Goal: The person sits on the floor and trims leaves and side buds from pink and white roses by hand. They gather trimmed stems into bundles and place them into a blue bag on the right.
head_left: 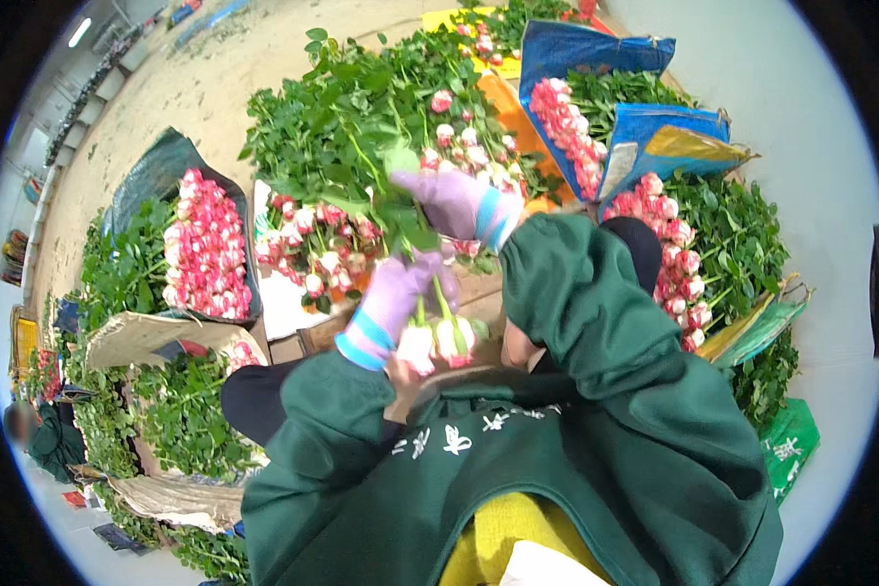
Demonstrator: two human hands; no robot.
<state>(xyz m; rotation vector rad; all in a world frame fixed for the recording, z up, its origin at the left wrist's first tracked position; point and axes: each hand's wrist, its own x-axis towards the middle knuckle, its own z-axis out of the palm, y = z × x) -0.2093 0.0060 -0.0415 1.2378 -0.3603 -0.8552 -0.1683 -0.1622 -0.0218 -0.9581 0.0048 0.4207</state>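
My left hand point(389, 299), in a lilac glove with a blue and pink striped cuff, is closed round green rose stems, with white-and-pink heads point(454, 342) hanging below it. Higher up, my right hand point(451, 203), gloved alike, is closed on the leafy upper part point(400, 227) of the stems, its fingertips partly hidden among leaves. Behind both hands lies a loose pile of leafy roses point(332, 127), with pink-and-white blooms point(317, 244) nearest my left hand.
Wrapped rose bundles stand at left point(205, 244) and right point(679, 254), some in blue sacks point(596, 54). An orange wrap point(506, 103) lies behind the pile. A sandy floor point(176, 88) stretches away at upper left, and another person point(54, 439) is at the far left.
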